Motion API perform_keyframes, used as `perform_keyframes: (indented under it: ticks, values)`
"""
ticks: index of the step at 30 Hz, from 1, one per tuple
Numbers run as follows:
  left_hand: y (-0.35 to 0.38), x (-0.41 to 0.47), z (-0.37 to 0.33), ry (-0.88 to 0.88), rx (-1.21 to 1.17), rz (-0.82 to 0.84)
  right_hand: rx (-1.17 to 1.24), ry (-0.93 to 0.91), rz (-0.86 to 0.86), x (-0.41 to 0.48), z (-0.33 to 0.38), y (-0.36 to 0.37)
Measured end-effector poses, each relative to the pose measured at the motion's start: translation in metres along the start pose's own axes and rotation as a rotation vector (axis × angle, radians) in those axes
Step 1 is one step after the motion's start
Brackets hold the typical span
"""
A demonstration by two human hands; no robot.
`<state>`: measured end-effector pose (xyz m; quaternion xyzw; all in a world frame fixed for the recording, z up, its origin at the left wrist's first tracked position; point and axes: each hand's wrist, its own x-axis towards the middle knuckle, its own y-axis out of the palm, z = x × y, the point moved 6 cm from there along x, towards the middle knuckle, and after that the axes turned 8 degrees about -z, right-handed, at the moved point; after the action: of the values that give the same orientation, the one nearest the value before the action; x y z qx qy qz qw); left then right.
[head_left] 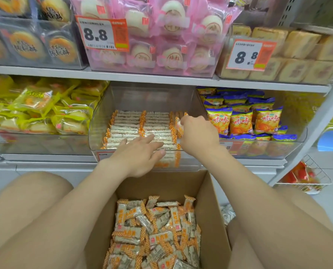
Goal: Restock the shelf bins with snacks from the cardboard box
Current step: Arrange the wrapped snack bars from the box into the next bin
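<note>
We're filling the bin [152, 96]: right hand [197, 133] pinches a bar [179, 124], left hand [140, 153] flat on rows [123, 123]; box [161, 183] grab next.

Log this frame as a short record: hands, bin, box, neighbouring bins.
left hand: fingers straight, resting on bar rows
right hand: pinches one snack bar at the bin's right side
clear bin: partly filled, tidy rows
cardboard box: open, loose snack bars inside
neighbours: yellow packets left, blue-orange bags right
</note>
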<state>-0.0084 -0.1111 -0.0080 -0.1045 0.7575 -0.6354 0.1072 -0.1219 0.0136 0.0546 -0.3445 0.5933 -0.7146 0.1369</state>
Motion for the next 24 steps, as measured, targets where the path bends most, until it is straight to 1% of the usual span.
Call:
perform_keyframes:
  ticks: [2, 4, 6, 8, 11, 14, 18, 21, 24]
  values:
    - [-0.001, 0.000, 0.002, -0.003, 0.036, 0.023, -0.047, 0.039, 0.042, 0.003, 0.002, 0.012]
    - [-0.005, -0.001, 0.006, -0.029, 0.060, 0.019, -0.040, 0.084, 0.069, 0.006, 0.002, 0.022]
    - [-0.005, 0.003, 0.011, -0.042, 0.074, 0.022, 0.047, 0.172, 0.131, 0.010, -0.002, 0.032]
    - [-0.002, 0.006, 0.015, -0.039, 0.055, 0.009, 0.182, 0.256, 0.219, 0.014, -0.007, 0.044]
    - [-0.001, 0.006, 0.016, -0.020, 0.044, -0.015, 0.306, 0.243, 0.342, 0.017, -0.004, 0.052]
    - [-0.004, 0.002, 0.013, -0.022, 0.051, -0.020, 0.341, 0.241, 0.430, 0.012, -0.003, 0.051]
    - [-0.002, -0.002, 0.010, -0.034, 0.079, -0.030, 0.194, 0.279, 0.440, 0.012, -0.010, 0.048]
    - [0.001, -0.002, 0.010, -0.061, 0.132, -0.035, 0.134, 0.312, 0.456, 0.014, -0.008, 0.046]
    - [0.003, -0.002, 0.009, -0.080, 0.091, -0.019, 0.185, 0.310, 0.419, 0.018, -0.002, 0.048]
